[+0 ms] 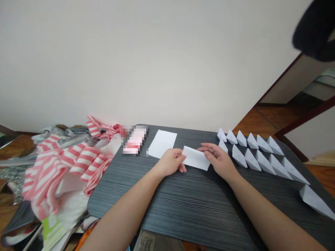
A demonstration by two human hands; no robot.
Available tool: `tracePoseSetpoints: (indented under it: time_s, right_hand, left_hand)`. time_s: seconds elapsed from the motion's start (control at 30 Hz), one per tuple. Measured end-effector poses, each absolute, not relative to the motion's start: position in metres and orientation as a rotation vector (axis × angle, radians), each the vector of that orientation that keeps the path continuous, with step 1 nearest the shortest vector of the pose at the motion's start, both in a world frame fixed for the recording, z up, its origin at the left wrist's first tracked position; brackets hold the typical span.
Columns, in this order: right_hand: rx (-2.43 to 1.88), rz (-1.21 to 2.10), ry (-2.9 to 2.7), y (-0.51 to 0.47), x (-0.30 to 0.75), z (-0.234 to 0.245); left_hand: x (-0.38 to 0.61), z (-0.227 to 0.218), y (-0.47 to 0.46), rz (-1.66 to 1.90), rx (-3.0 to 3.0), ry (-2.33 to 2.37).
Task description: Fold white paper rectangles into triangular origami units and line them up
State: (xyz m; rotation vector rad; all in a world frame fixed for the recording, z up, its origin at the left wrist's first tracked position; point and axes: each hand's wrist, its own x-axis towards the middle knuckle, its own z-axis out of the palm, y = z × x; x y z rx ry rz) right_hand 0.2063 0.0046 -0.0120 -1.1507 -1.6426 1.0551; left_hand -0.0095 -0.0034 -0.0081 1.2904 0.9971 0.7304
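Note:
A folded sheet of white paper (196,158) is held just above the dark table, its fold along the upper edge. My left hand (171,162) pinches its left end between thumb and curled fingers. At the right end, my right hand (218,160) has its thumb on the near side and its fingers reaching behind the paper. A flat white sheet (162,143) lies to the left, beyond my left hand. Two rows of folded white paper boats (264,162) stand to the right of my right hand, and a separate paper boat (316,200) sits nearer the right edge.
The dark wood-grain table (188,209) backs against a pale wall (157,62). A blurred-out phone-like object (135,140) lies at its far left corner. Beside the table on the left is a heap of pink-and-white striped cloth (65,160) and plastic bags.

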Motion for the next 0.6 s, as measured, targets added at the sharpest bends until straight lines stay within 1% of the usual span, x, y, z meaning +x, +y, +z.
tracePoseSetpoints:
  time_s: [0.17,0.43,0.6]
  right_hand:
    - [-1.315,1.017,-1.848,0.0048,0.2119,-0.0118]
    - [-1.272,0.938,-2.001,0.0067,0.2123,-0.0067]
    - [-1.217,0.960,-2.101,0.0056,0.2106,-0.0037]
  left_hand:
    - [-0.0111,-0.0097,-0.0041,0.635,1.333,1.007]
    - [-0.0118,-0.0053,-0.0059,0.566,1.408,1.029]
    - [-0.0120,-0.0036,-0.0094,0.528,1.533,1.041]
